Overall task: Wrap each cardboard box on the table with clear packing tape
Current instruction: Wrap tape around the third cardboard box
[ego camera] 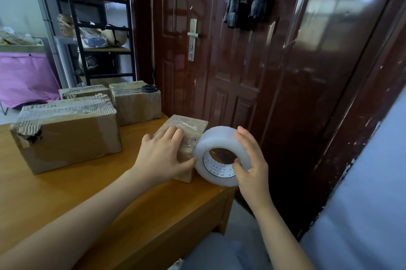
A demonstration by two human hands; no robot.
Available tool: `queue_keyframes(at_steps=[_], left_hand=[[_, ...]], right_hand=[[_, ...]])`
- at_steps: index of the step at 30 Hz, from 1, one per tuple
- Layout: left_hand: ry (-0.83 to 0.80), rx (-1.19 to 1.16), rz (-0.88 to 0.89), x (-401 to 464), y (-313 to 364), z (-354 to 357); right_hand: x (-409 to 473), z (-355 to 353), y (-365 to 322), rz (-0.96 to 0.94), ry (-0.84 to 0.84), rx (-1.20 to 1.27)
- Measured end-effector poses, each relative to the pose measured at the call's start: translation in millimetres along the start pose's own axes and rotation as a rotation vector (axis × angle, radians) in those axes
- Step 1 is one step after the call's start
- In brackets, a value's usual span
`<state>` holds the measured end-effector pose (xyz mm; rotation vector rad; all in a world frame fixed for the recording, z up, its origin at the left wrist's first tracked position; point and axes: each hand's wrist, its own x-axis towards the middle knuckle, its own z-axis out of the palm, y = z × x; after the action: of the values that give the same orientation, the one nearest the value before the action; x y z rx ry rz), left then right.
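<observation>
Right now the wrapping is on the small box (184,137), which sits near the table's (109,214) right front corner, clear film already glinting on its top. Left hand (162,155) lies flat on it, fingers spread and pressing down, thumb along the near side. Right hand (250,159) holds the roll (216,155) upright against the box's right face, thumb hooked in the core, fingers curved over the rim. Next, I'd say, the roll must travel round the box while the left keeps it pinned. Tight spot, though: the roll hangs at the table edge, with the door (252,71) beyond. Three bigger boxes (68,137) stand to the left and behind, so open tabletop lies toward the person.
</observation>
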<state>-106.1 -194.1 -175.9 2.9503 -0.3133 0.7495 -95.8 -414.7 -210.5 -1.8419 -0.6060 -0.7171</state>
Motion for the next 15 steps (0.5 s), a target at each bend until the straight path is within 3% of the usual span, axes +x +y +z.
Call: queue_keyframes(at_steps=[4,10,15], left_hand=[[0.047,-0.161,-0.072,0.6,-4.3,0.1],[0.124,-0.954,-0.354,2.6,-8.0,-4.0],[0.198,-1.294,-0.415,0.8,-22.8,0.9]], right_hand=[[29.4,-7.6,-14.8,-0.016,-0.083,-0.076],[115.6,11.6,-78.8,-0.254,-0.083,-0.211],[146.3,52.6,-95.5,-0.3,-0.298,-0.329]])
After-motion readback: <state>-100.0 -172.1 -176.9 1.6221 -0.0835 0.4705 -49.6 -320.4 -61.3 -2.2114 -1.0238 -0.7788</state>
